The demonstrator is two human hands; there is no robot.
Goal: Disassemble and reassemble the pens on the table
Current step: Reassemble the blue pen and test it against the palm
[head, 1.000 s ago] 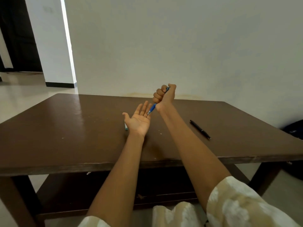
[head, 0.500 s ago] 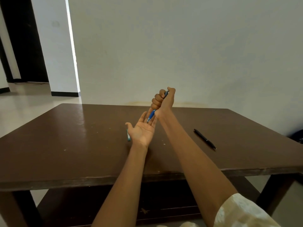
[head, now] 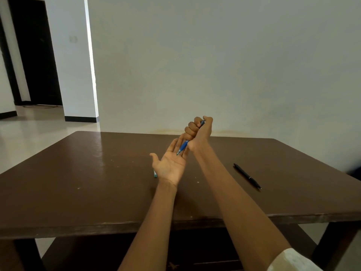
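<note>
The right hand point(head: 198, 132) is gripping a slim blue plastic pen point(head: 183, 147) in a closed fist, all fingers curled round the barrel and the thumb resting over the pen's upper end. The blue pen is slanting down and to the left, and its tip is pointing into the palm of the left hand point(head: 170, 163), at or just above the skin; contact cannot be told. The left hand is lying open, palm up, fingers straight and slightly spread, thumb sticking out to the left, holding nothing. Both hands are hovering above the middle of the dark brown wooden table point(head: 78, 173).

A slender black pen point(head: 247, 176) is lying flat on the table well to the right of the right forearm, running diagonally from far-left to near-right. A small teal pen piece point(head: 155, 174) is lying on the table just beside the left wrist, mostly hidden behind the hand, so its shape cannot be made out. A pale patterned sleeve point(head: 291, 261) is showing at the lower right edge.
</note>
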